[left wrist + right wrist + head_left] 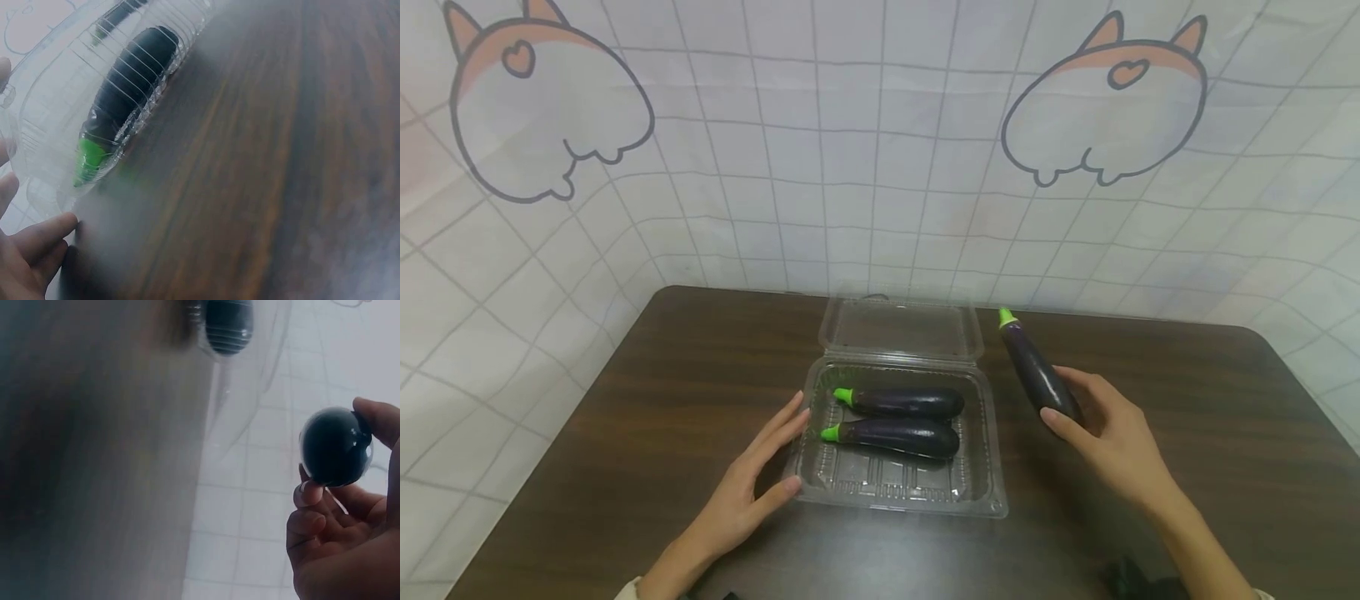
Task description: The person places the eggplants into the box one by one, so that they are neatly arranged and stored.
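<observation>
My right hand [1108,433] grips a dark purple eggplant [1033,367] by its thick end, its green stem pointing up and away, to the right of the container. The right wrist view shows the round end of this eggplant [336,447] between thumb and fingers. Two more eggplants, an upper one [910,403] and a lower one [898,437], lie side by side in a clear plastic clamshell container [887,500], stems to the left. My left hand [745,483] rests at the container's left edge, fingers extended and spread along the rim.
The container's hinged lid [901,329] lies back toward the wall. A dark wooden table [700,375] carries everything. Behind it hangs a white gridded cloth [850,167] with cartoon animal prints. A dark object [1138,579] sits at the near edge by the right forearm.
</observation>
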